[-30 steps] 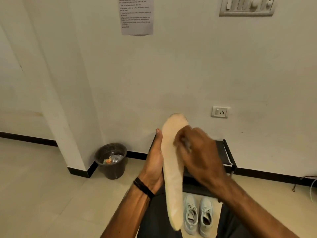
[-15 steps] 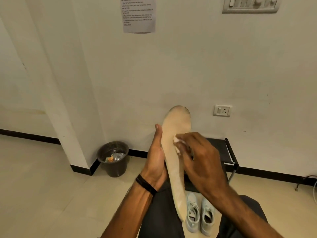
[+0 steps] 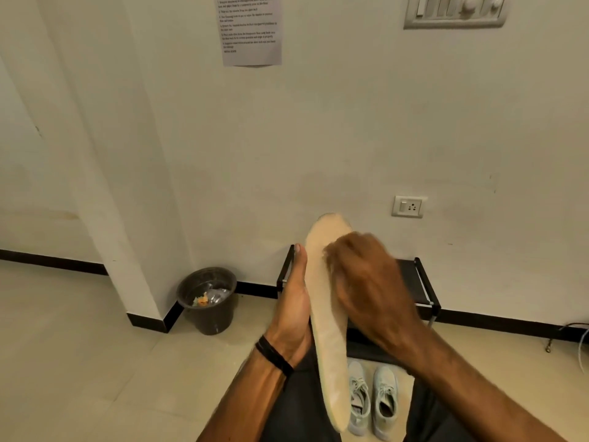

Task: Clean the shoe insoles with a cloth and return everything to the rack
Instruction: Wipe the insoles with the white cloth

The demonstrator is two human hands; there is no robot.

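Big pale wall (image 3: 318, 138) fills the view, a printed paper sheet (image 3: 251, 30) stuck up high on it, a switch panel (image 3: 455, 11) at the top right and a small socket (image 3: 409, 206) lower down. Tiled floor (image 3: 79, 362) runs below, dark skirting along the wall's foot.

Against the wall stands the black rack (image 3: 420, 282), most of it hidden behind the arms; its right end frame shows clearly, its left post just beside the thumb. At the foot of the wall's corner, left of the rack, sits a dark bin (image 3: 207, 301) with scraps inside.

Front and centre, the insole (image 3: 328, 330), long and cream-coloured, held nearly upright in the air before the rack, toe end up, heel end down between the knees. The left hand (image 3: 294, 311) grips it along its left edge, thumb lying straight up the side, a black band on the wrist. The right hand (image 3: 366, 288) is blurred, fingers curled, knuckles out, pressed against the upper face of the insole. The cloth is not visible; I cannot tell what those fingers hold.

Down on the floor in front of the rack, a pair of pale shoes (image 3: 373, 400) stands side by side, toes toward the rack, just right of the insole's heel.
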